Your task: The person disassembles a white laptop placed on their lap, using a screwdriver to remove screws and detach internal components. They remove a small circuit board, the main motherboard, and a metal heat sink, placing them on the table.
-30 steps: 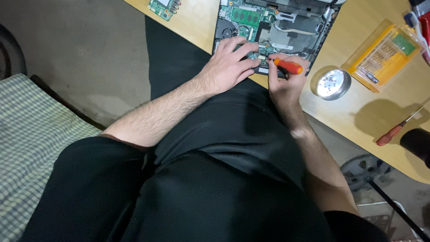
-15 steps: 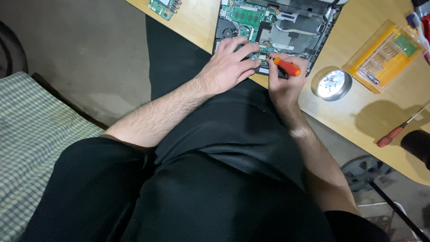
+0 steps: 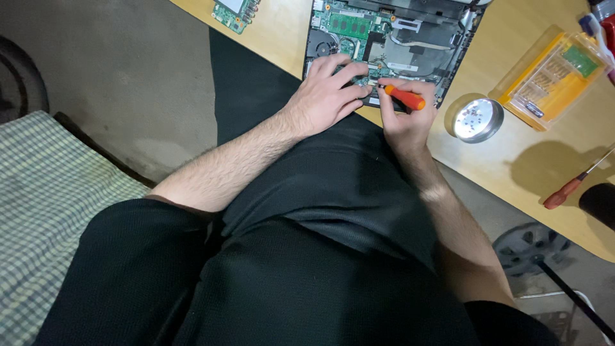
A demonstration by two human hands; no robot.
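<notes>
Place: a small electronics repair bench, at home or in a workshop; which one cannot be told.
Bench: a plain wooden table (image 3: 512, 160) over a bare concrete floor (image 3: 128, 83).
Work: an opened laptop (image 3: 397, 38) with its boards bare; a loose circuit board (image 3: 234, 11) lies apart.
Tools: a yellow bit case (image 3: 551, 77), a round metal screw dish (image 3: 475, 119), a red-handled screwdriver (image 3: 564, 192).
Seat: a checked cushion (image 3: 45, 211) beside the person.

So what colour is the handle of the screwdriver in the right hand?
Orange, on the screwdriver the right hand grips; head view.
</notes>
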